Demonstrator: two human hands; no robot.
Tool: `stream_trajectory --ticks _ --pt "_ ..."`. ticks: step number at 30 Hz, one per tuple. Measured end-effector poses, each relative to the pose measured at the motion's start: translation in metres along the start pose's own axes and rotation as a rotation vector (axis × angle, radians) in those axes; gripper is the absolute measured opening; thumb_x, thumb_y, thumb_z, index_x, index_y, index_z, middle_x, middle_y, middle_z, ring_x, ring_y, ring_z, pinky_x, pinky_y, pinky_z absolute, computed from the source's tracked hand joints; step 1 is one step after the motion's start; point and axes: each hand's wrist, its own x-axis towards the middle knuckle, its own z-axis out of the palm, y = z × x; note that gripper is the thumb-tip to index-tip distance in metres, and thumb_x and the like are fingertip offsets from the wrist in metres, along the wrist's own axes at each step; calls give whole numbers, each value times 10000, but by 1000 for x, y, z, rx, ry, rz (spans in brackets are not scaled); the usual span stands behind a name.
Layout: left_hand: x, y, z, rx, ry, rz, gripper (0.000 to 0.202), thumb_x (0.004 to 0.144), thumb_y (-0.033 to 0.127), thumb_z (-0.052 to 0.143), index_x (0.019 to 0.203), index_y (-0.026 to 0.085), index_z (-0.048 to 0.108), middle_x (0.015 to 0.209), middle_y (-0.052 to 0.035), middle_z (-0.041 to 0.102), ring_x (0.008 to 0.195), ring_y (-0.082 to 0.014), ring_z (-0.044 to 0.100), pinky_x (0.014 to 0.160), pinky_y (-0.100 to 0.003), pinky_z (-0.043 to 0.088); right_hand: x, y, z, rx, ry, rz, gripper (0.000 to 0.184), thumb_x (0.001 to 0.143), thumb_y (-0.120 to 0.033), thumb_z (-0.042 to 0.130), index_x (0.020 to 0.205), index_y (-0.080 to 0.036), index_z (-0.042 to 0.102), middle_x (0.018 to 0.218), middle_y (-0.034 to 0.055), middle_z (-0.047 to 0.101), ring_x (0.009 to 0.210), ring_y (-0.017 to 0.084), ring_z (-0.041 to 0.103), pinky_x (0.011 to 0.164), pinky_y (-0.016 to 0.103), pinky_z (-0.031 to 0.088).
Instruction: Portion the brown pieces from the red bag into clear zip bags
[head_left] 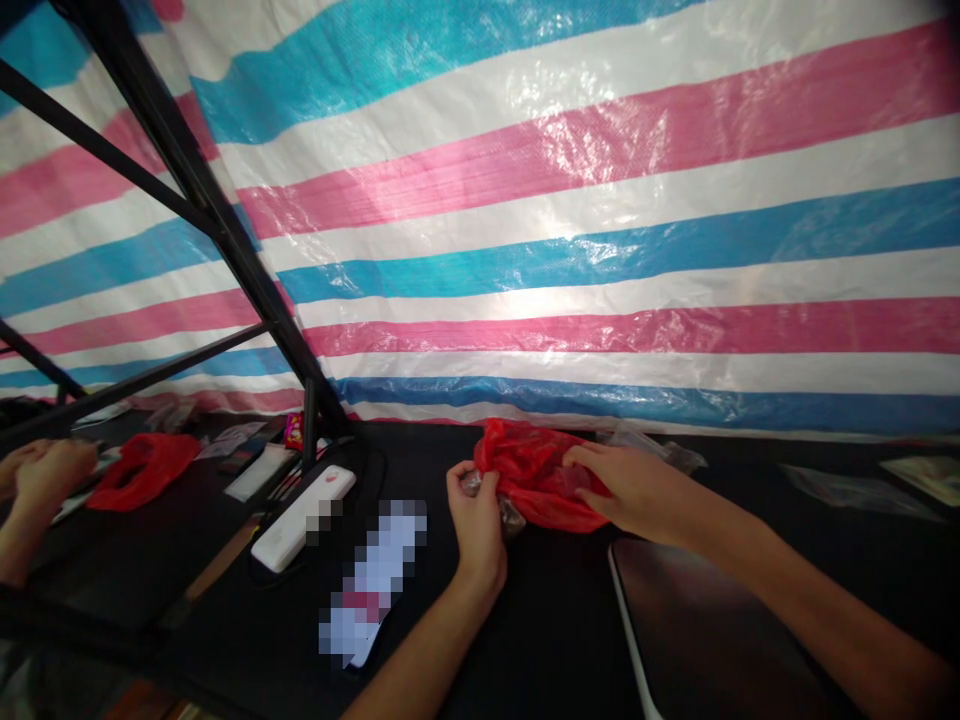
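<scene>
A red plastic bag lies crumpled on the black tabletop between my hands. My left hand is closed at the bag's left edge, its thumb and fingers around a small crinkled clear plastic packet. What the packet contains is too unclear to tell. At the bag's right side, the fingers of my right hand are pinched together on the red plastic. Any object inside the bag is hidden by its folds.
A tablet-like dark panel lies below my right forearm. Left of me are a blurred-out phone and a white power strip. Clear bags lie at right. Beyond a black metal frame, another person's hands are near another red bag.
</scene>
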Motion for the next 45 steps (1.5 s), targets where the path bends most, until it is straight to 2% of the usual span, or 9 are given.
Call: stream_trajectory --ticks 5,11,18,23,28,32,37,42,45 --pt "2 0 -4 261 -20 173 328 786 184 660 1073 238 510 862 35 602 686 -118 609 656 -229 492 -3 -4 0 -61 -11 4 203 932 -236 557 1105 -227 665 1207 94 733 916 271 733 760 336 458" --pt "-9 4 -4 486 -219 248 325 865 216 627 1164 229 499 931 -17 677 779 -177 680 746 -284 511 -4 -8 4 -103 -91 -23 320 819 -137 587 1113 -222 678 1208 101 729 949 294 735 775 352 475" --pt "-28 12 -1 581 -437 166 486 915 334 669 1337 223 454 1060 -113 769 888 -246 752 792 -319 533 -5 -13 7 -96 -109 -20 331 838 -166 605 1158 -207 680 1254 126 711 1038 324 725 859 400 509" --pt "-29 6 2 422 -572 80 623 789 152 729 1323 228 418 1035 -73 764 862 -204 741 792 -292 559 -1 -9 14 -130 -81 -19 345 864 -184 619 1204 -214 669 1255 120 704 1010 328 734 847 405 517" --pt "-24 2 4 286 -445 -32 593 680 55 679 1212 211 468 943 -31 726 734 -150 693 677 -243 545 -6 -7 6 -36 -103 -35 314 827 -103 587 1103 -226 672 1246 98 705 989 284 731 817 350 504" --pt "-21 3 5 265 -327 -22 538 679 78 646 1182 206 503 912 -15 703 634 -120 646 604 -222 520 -8 -12 4 -36 -166 1 319 783 -57 561 1033 -220 674 1227 92 719 1007 294 733 805 349 499" --pt "-18 6 2 276 -265 106 480 743 113 630 1200 209 520 1027 -49 716 796 -162 707 736 -264 559 -5 -16 10 -92 -162 39 320 797 -110 605 1097 -209 658 1200 103 727 925 302 747 748 353 489" --pt "-25 10 -1 399 -307 169 430 935 292 618 1331 215 468 1079 -101 741 898 -220 733 832 -333 555 -5 -16 10 -108 -158 47 269 819 -117 613 1071 -198 655 1166 116 740 894 293 749 738 346 482" --pt "-35 10 -2 481 -417 117 543 926 307 669 1407 212 436 1080 -123 756 907 -241 749 852 -347 550 -5 -16 12 -127 -155 52 283 834 -141 634 1112 -186 658 1203 138 732 945 310 745 771 361 497"
